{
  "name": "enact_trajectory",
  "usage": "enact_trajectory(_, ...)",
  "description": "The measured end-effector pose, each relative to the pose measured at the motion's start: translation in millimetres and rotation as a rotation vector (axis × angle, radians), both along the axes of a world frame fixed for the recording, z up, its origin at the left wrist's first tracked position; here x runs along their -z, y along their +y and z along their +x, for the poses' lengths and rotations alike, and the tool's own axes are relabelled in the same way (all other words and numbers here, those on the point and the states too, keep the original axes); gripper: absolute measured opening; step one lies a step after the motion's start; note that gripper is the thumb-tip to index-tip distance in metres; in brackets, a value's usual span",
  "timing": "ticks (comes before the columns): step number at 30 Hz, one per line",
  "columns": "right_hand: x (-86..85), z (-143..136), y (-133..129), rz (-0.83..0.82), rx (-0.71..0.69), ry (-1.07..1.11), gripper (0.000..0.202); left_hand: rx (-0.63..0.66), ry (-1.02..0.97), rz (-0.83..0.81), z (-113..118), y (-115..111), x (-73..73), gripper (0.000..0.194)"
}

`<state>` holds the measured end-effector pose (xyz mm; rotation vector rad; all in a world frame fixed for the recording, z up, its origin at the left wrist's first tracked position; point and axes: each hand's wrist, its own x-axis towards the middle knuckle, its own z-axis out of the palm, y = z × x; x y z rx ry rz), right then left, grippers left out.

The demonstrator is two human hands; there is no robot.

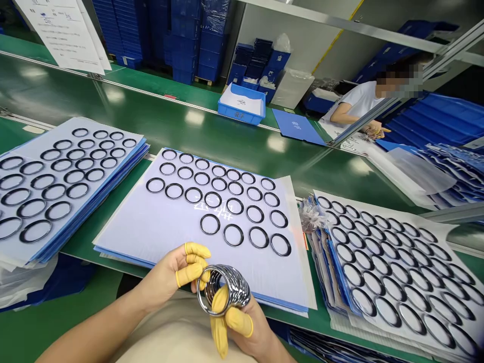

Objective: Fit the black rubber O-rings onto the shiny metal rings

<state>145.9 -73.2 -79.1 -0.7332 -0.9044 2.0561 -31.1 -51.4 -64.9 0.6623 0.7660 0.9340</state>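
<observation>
In my right hand (254, 325) is a bundle of shiny dark metal rings (241, 290), its fingers wrapped around and through them. My left hand (170, 277) is at the bundle's left side, its fingers curled and its thumb and fingertips at the edge of the front ring (198, 295). Yellow finger cots cover fingertips on both hands. Just beyond them lies a white sheet (151, 227) on a blue board, with black rings (289, 247) laid out in rows; the front row is shorter and sits to the right.
More ring-covered sheets rest on board stacks at left (91, 212) and right (342, 282). Behind runs a green bench (159, 121) carrying a blue tray (242, 117) and a blue board (297, 126). A metal frame bar (363, 121) crosses the right, where a co-worker (350, 111) handles small pieces.
</observation>
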Motion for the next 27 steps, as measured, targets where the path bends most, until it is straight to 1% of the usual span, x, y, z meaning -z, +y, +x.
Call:
enact_trajectory(3, -0.8, -1, 1, -0.033, 0.017, 0.006, 0.042, 0.022, -0.043, -0.036, 0, -1, -2.2, 0.036)
enact_trajectory(9, -4.5, -2, 0, -0.042, -0.011, 0.019, 0.042, 0.063, -0.132, -0.072, 0, -1, -4.2, 0.037)
enact_trajectory(13, -2.5, -3, -2, -0.065, 0.001, 0.014, 0.04, 0.08, -0.134, -0.071, 1, -1, -3.9, 0.041)
enact_trajectory(19, 2.6, -1, -4, -0.071, 0.033, 0.013, 0.036, 0.065, -0.139, -0.069, 1, 0, -5.6, 0.044)
enact_trajectory(22, -0.3, -3, -3, -0.065, 0.03, 0.021, 0.036, 0.058, -0.126, -0.065, 2, -1, -3.9, 0.043)
enact_trajectory(27, -10.0, -6, 0, -0.031, -0.025, 0.045, 0.039, 0.021, -0.048, -0.029, 4, -2, -0.4, 0.042)
